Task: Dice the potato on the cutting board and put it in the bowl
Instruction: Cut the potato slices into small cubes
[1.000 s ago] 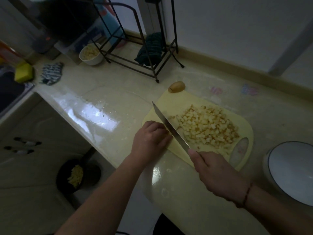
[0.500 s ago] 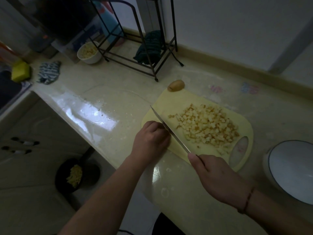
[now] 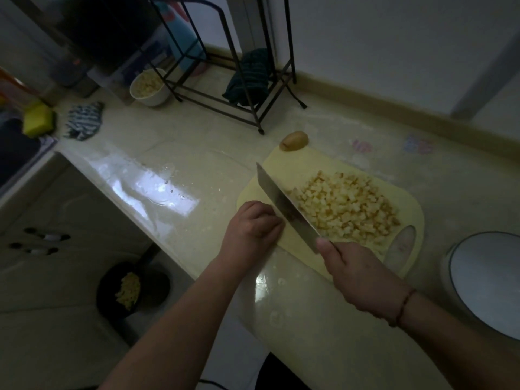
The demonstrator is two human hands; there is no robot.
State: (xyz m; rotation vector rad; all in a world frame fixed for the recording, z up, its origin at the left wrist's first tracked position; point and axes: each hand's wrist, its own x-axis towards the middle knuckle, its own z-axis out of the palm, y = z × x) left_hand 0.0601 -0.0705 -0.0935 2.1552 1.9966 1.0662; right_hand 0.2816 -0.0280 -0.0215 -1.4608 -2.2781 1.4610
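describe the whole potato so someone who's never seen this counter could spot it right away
Start at the yellow cutting board on the counter, in front of the black wire rack. At the board's far corner sits the whole potato, small, oval and brown-skinned. Unlike the pale diced potato heaped mid-board beside the knife, it is uncut and lies alone.

On the counter (image 3: 174, 153) we have the cutting board (image 3: 292, 167), with the heap of potato cubes (image 3: 349, 206) on its right half. A whole potato (image 3: 294, 141) sits at the board's far corner. Our knife (image 3: 284, 206) stands on the board against the heap's left side, our right hand (image 3: 357, 274) behind it and our left hand (image 3: 253, 229) on the board's left edge. A bowl (image 3: 150, 87) lies far left, beside the rack (image 3: 239, 80); a plate (image 3: 489, 282) lies right of the board.
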